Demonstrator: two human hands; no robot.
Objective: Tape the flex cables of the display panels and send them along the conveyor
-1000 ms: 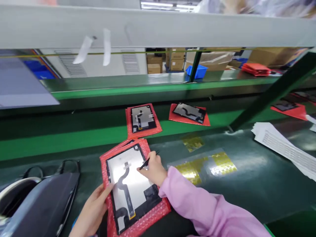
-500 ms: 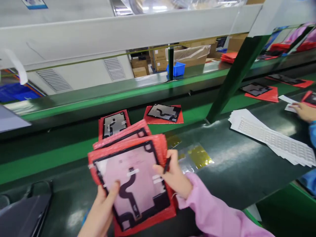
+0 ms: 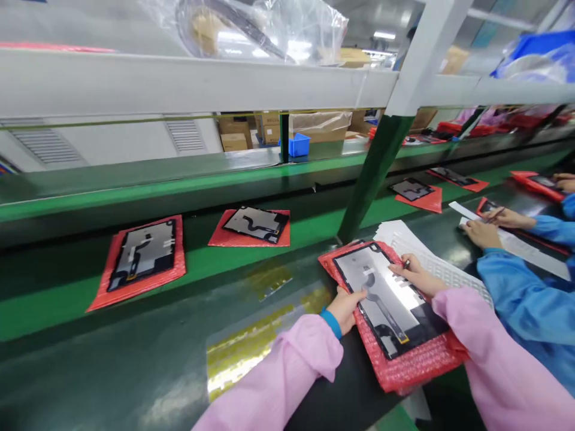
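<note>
Between my hands is a flat tablet screen panel (image 3: 398, 302), its grey back up, with a black border and a curved dark flex cable. It lies on red bubble-wrap bags (image 3: 406, 374), stacked in more than one layer. My left hand (image 3: 345, 308) grips the left edge, thumb on top of the panel. Along the right edge, my right hand (image 3: 421, 276) is closed with its fingertips on the panel, a dark pen-like stick (image 3: 406, 262) poking out of it. The stack is held tilted over the bench's front part, partly covering white label sheets (image 3: 415, 242).
On the green conveyor strip, one panel (image 3: 150, 248) and another panel (image 3: 251, 224) lie on red bags. Yellow film sheets (image 3: 247, 347) lie on the bench (image 3: 103, 359). A green post (image 3: 372, 173) rises beyond the stack. A co-worker's hands (image 3: 483, 232) work close at right.
My view has swung right. Both hands have carried the panel and its red bags rightward along the bench, toward the label sheets and the co-worker. Both hands keep their grip.
</note>
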